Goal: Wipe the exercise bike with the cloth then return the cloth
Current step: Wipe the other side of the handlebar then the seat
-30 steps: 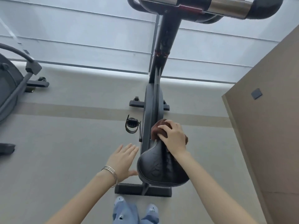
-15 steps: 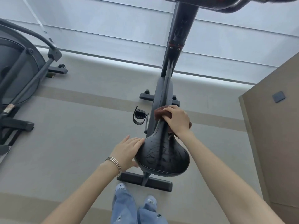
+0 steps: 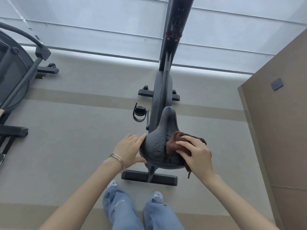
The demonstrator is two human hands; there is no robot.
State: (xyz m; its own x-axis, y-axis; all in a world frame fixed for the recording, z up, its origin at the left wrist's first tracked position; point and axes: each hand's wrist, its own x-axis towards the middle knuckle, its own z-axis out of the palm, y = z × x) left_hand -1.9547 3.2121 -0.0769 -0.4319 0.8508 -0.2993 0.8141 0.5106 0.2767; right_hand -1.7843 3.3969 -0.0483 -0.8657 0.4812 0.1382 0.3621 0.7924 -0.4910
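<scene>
- Right hand (image 3: 197,155): palm down, fingers bent over the bunched brown cloth (image 3: 176,141), gripping it and pressing it on the right rear of the saddle (image 3: 157,141); a cloth end hangs below the wrist.
- Left hand (image 3: 129,149): fingers straight and together, flat against the saddle's left edge, thumb at the rear rim.
- Left wrist wears thin bangles (image 3: 118,161).
- Both forearms reach forward over the exercise bike (image 3: 163,90).
</scene>
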